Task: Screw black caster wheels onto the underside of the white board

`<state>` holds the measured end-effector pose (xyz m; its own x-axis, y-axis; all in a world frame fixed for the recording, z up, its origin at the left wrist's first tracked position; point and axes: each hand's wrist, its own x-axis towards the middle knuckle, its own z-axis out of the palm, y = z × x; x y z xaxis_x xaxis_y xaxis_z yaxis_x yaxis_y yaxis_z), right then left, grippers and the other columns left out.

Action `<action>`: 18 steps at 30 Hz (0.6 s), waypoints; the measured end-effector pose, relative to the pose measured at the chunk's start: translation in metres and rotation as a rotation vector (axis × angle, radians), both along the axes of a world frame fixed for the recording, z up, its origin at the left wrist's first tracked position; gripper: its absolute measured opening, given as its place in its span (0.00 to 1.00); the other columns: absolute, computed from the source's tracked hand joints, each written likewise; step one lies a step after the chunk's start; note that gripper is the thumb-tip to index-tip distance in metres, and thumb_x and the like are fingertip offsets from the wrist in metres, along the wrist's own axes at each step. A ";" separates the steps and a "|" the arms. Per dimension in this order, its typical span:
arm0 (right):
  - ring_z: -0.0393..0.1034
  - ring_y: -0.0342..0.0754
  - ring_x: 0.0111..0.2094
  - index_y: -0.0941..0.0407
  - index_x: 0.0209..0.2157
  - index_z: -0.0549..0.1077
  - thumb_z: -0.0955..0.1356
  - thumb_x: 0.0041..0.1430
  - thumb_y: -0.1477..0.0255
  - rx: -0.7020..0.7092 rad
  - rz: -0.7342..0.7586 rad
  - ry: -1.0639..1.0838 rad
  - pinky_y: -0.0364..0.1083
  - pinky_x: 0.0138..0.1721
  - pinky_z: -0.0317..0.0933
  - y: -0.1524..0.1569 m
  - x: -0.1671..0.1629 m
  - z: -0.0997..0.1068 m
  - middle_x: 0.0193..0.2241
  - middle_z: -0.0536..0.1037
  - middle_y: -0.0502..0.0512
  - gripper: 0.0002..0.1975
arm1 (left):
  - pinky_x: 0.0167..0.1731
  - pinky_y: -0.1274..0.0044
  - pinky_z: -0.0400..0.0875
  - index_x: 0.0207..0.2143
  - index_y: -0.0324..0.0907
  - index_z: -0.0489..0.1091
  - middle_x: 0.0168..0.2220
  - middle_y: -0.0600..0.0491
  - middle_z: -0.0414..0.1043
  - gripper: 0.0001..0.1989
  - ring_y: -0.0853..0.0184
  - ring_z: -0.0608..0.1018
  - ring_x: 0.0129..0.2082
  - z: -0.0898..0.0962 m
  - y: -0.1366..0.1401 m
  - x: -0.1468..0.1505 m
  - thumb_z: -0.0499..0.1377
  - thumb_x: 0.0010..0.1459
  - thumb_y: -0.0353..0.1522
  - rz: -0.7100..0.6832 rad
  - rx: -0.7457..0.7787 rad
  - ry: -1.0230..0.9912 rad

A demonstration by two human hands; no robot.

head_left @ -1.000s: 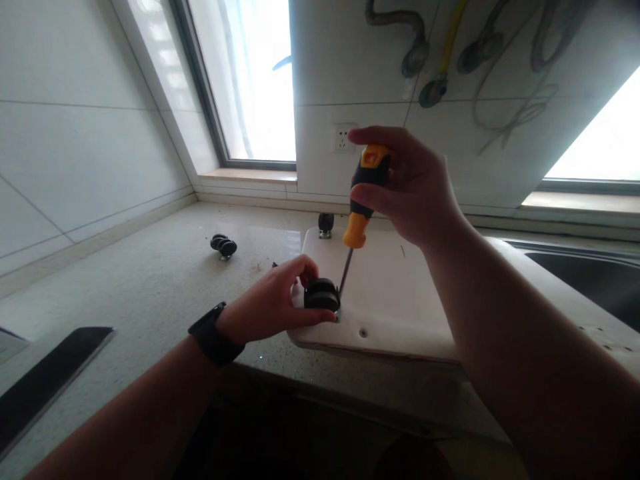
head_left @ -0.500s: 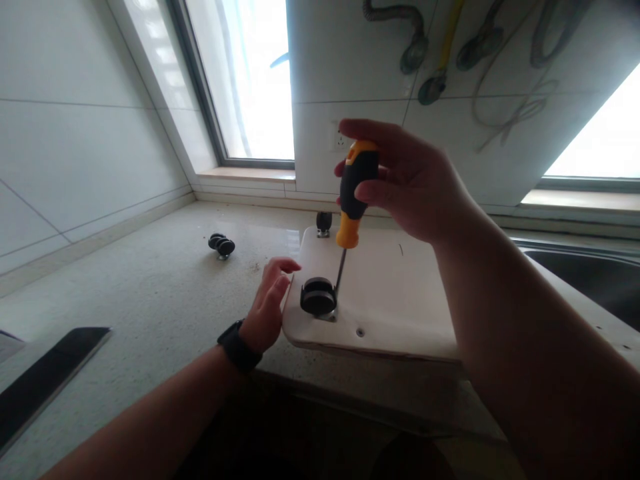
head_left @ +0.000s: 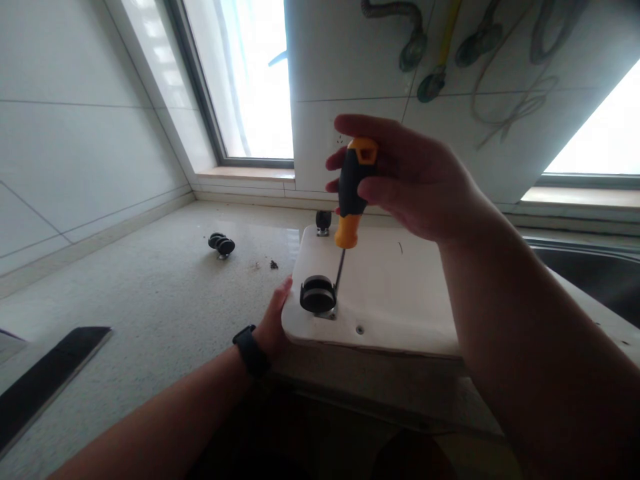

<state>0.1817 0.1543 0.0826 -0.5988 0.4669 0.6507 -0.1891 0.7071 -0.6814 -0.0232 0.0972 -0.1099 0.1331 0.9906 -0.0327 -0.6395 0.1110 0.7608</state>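
My right hand (head_left: pixel 410 180) is closed round the black and orange handle of a screwdriver (head_left: pixel 353 183), palm side toward its top. The shaft slants down to the metal plate of a black caster wheel (head_left: pixel 319 295); the tip is hidden behind the wheel. That caster stands on a white board (head_left: pixel 400 293) with rounded corners, lying on the counter. My left hand (head_left: pixel 277 319), with a black watch at the wrist, grips the board's left edge, its fingers mostly hidden beneath. A second caster (head_left: pixel 323 221) sits at the board's far left corner.
Loose casters (head_left: pixel 221 244) lie on the speckled counter (head_left: pixel 165 293), near a little pile of small screws (head_left: pixel 274 265). A dark flat strip (head_left: pixel 55 373) rests at the left. A metal sink (head_left: pixel 595 273) is on the right. Pipe valves (head_left: pixel 431 83) are on the tiled wall.
My left hand has slid down along the board's edge and its fingers have gone under it, uncovering the screws. The screwdriver handle has turned in my right hand, whose fingers have loosened slightly.
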 end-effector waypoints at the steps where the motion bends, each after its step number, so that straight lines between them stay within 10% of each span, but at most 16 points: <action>1: 0.74 0.49 0.44 0.50 0.54 0.73 0.76 0.53 0.69 0.044 -0.033 0.012 0.52 0.46 0.74 0.002 0.000 0.001 0.44 0.75 0.52 0.26 | 0.34 0.75 0.69 0.28 0.40 0.75 0.24 0.55 0.76 0.15 0.66 0.77 0.26 0.001 0.000 0.000 0.63 0.62 0.41 -0.021 -0.030 -0.020; 6: 0.65 0.43 0.32 0.53 0.45 0.78 0.81 0.46 0.65 0.259 -0.277 0.103 0.44 0.36 0.70 0.009 -0.004 -0.001 0.33 0.71 0.49 0.23 | 0.33 0.75 0.69 0.29 0.38 0.76 0.22 0.54 0.76 0.16 0.65 0.78 0.25 -0.002 0.000 -0.001 0.63 0.61 0.42 -0.097 -0.131 -0.052; 13: 0.73 0.51 0.51 0.49 0.58 0.69 0.70 0.58 0.72 -0.017 -0.024 -0.031 0.53 0.50 0.72 -0.002 -0.002 -0.003 0.54 0.73 0.55 0.26 | 0.33 0.76 0.68 0.27 0.37 0.75 0.22 0.55 0.76 0.15 0.68 0.75 0.23 -0.005 0.002 -0.003 0.65 0.60 0.40 -0.064 -0.136 -0.082; 18: 0.73 0.47 0.41 0.51 0.51 0.74 0.77 0.50 0.70 0.115 -0.150 0.019 0.51 0.46 0.74 0.004 -0.003 -0.003 0.42 0.75 0.51 0.25 | 0.31 0.77 0.68 0.25 0.38 0.73 0.22 0.57 0.75 0.15 0.70 0.73 0.22 -0.007 0.002 -0.005 0.67 0.59 0.39 -0.043 -0.120 -0.084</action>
